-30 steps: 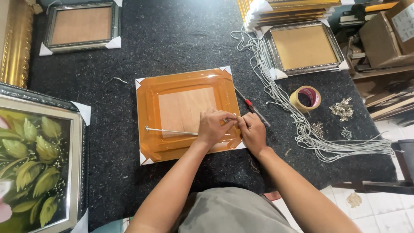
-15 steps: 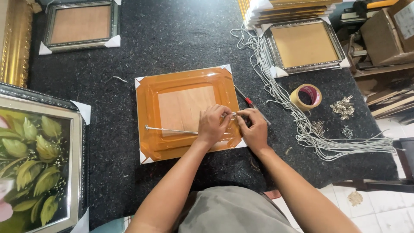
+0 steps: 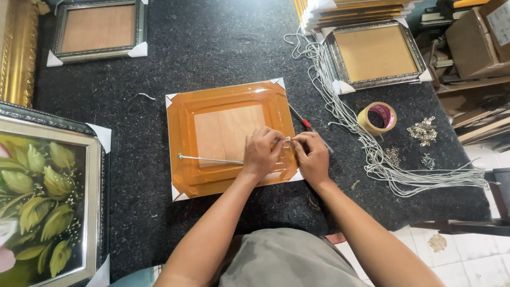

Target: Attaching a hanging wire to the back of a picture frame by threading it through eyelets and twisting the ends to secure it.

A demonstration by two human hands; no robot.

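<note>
Hands meet at the right edge of the orange wooden picture frame (image 3: 228,138), which lies face down on the dark felt table (image 3: 212,53). Your left hand (image 3: 261,154) and right hand (image 3: 312,158) pinch a small metal ring hanger (image 3: 287,141), pulling the grey cord (image 3: 210,159) taut across the back.

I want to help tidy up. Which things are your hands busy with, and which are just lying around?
In hand:
- orange wooden picture frame, face down
- grey cord across its back
- small metal ring, pinched by left hand and right hand

Lying about:
- roll of tan tape
- bundle of grey cords
- red-handled screwdriver
- silver frame
- flower painting
</note>
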